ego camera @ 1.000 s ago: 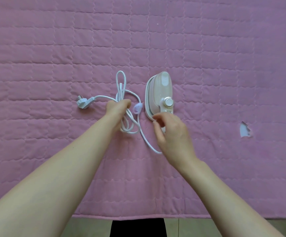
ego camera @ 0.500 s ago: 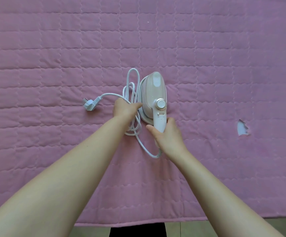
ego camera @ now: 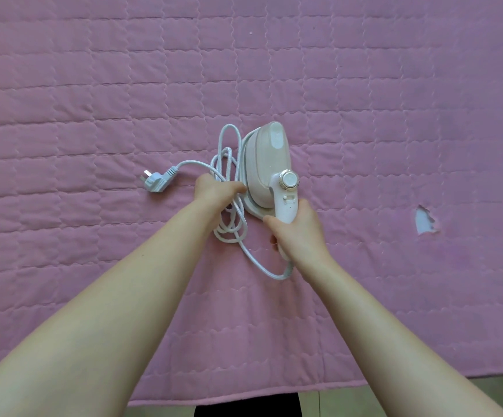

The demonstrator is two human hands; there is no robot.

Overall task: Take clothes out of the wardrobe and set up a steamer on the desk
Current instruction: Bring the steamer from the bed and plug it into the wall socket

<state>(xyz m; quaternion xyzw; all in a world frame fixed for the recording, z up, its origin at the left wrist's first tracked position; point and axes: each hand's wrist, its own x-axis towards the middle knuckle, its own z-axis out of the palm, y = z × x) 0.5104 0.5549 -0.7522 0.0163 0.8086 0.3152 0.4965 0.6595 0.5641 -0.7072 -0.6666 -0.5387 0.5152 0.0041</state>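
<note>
1. A small pink & white steamer point(ego camera: 267, 167) lies on a pink quilted cover point(ego camera: 394, 115), near the middle.
2. The right hand point(ego camera: 300, 233) is wrapped round the steamer's white handle point(ego camera: 286, 210), fingers curled on it (thumb on the left side).
3. The left hand point(ego camera: 214, 191) grips a bunch of loops of the white cord point(ego camera: 229, 145), just left of the steamer.
4. The cord runs from the handle's end, under the right wrist, up into the loops.
5. The plug point(ego camera: 157, 182) lies flat on the cover, left of the left hand, not touching it.
6. There's a small torn hole point(ego camera: 424, 219) in the cover, well off to the right.
</note>
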